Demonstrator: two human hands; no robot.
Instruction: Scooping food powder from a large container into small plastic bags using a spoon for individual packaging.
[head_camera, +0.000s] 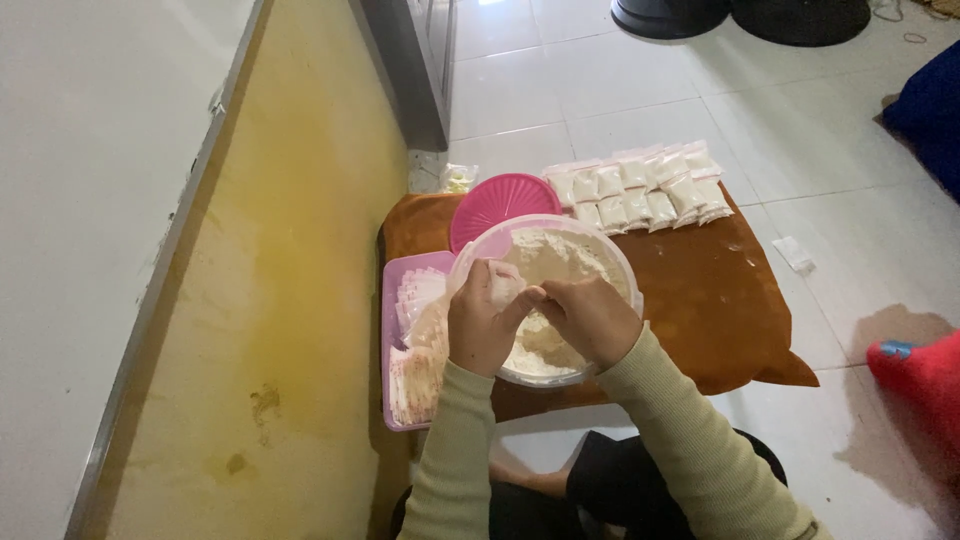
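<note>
Over the big clear tub of white flour, both hands are at work. The left hand is curled around a small clear plastic bag, pinching it at the top, fingers wrapped and thumb meeting the other hand. The right hand is bunched tight, fingertips pressed to the mouth of that same bag, though what it has between them is hidden, so I cannot tell whether it is gripping the bag or a pinch of flour. The bag sits right between the two hands, above the flour and inside the rim of the tub.

Just left of the grip, a lilac tray holds loose stacks of empty bags, touching the tub's side. Just beyond the grip, behind the tub, a pink round lid lies flat, partly tucked behind the rim. Farther beyond and to the right, rows of filled white packets lie side by side at the far edge of the brown mat. The mat lies under the tub and tray, on a white tiled floor. Pale green sleeves cover both forearms.
</note>
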